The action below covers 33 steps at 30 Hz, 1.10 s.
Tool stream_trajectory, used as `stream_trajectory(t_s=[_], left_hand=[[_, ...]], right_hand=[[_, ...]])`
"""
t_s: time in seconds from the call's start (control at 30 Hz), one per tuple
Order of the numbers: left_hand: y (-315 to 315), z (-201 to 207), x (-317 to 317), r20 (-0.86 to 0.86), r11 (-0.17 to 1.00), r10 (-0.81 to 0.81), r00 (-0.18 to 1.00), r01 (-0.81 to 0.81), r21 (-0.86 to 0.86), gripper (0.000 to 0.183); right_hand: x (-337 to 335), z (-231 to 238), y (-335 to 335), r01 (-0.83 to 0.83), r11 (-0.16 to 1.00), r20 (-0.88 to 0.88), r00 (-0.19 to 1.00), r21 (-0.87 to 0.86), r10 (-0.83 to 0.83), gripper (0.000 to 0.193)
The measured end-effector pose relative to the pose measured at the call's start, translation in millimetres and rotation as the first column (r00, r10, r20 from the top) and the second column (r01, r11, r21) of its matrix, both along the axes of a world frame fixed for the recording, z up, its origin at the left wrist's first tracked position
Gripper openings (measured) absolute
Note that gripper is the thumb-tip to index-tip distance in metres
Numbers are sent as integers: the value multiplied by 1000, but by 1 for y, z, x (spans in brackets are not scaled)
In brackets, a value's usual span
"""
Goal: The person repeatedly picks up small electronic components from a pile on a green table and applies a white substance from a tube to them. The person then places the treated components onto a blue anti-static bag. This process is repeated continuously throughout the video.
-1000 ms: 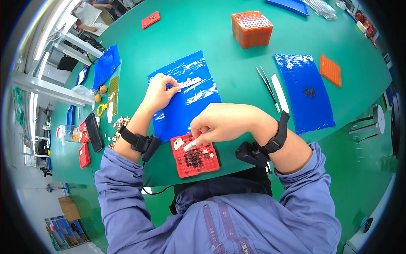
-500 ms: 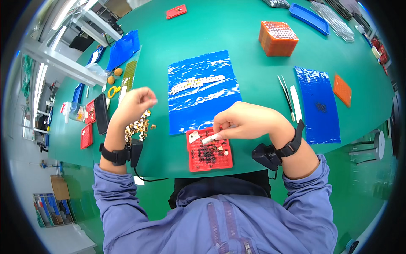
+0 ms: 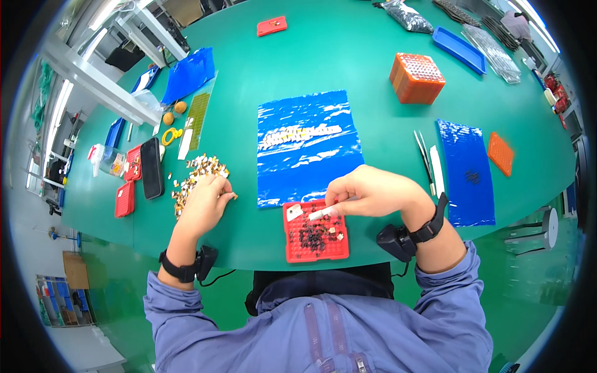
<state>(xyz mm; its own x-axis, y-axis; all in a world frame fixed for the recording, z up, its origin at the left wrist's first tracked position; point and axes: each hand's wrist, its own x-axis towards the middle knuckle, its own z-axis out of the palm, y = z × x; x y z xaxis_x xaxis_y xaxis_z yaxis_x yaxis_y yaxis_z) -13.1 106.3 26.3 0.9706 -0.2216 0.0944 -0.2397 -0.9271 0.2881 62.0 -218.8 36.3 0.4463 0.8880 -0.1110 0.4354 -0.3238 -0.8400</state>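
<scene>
My left hand (image 3: 209,200) is at the right edge of a pile of small white-and-gold pieces (image 3: 208,165). Its thumb and forefinger come together at one loose small piece (image 3: 235,196) on the table. Between thumb and fingers, my right hand (image 3: 357,194) holds a short white stick (image 3: 321,214) over a red pegboard-like tray (image 3: 318,255). Many tiny black parts (image 3: 313,237) lie on that tray, along with a few pale pieces and a white scrap (image 3: 294,212). Beyond it, a blue sheet (image 3: 292,171) bears a row of small white pieces (image 3: 300,135).
Tweezers (image 3: 425,160) and a white strip (image 3: 437,171) lie to the right, beside another blue sheet (image 3: 466,202) with dark bits. An orange stack of trays (image 3: 415,87) stands farther back. At the left are a black phone (image 3: 152,168), red trays (image 3: 125,199) and yellow scissors (image 3: 169,136).
My left hand has come down from above onto the edge of the pile, its fingers closing at a loose piece. The right hand stays over the red tray with the white stick. The view has shifted slightly.
</scene>
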Motion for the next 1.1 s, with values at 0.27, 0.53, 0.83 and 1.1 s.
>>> stream_trajectory(t_s=[0.27,0.53,0.83,1.1], left_hand=[[-45,32,-4,-151,831,-155,976,46,-555,6],[-85,17,20,0,361,-289,957,109,-926,4],[-89,0,25,-192,-83,-478,857,-262,-961,10],[-88,-9,20,-159,-208,-548,821,-319,-925,15]], right_hand=[[-3,5,0,78,990,-58,996,118,-72,22],[-8,12,3,240,942,-200,960,235,-195,19],[-14,0,10,410,864,-302,897,294,-323,24],[-14,2,9,407,866,-275,902,290,-332,23]])
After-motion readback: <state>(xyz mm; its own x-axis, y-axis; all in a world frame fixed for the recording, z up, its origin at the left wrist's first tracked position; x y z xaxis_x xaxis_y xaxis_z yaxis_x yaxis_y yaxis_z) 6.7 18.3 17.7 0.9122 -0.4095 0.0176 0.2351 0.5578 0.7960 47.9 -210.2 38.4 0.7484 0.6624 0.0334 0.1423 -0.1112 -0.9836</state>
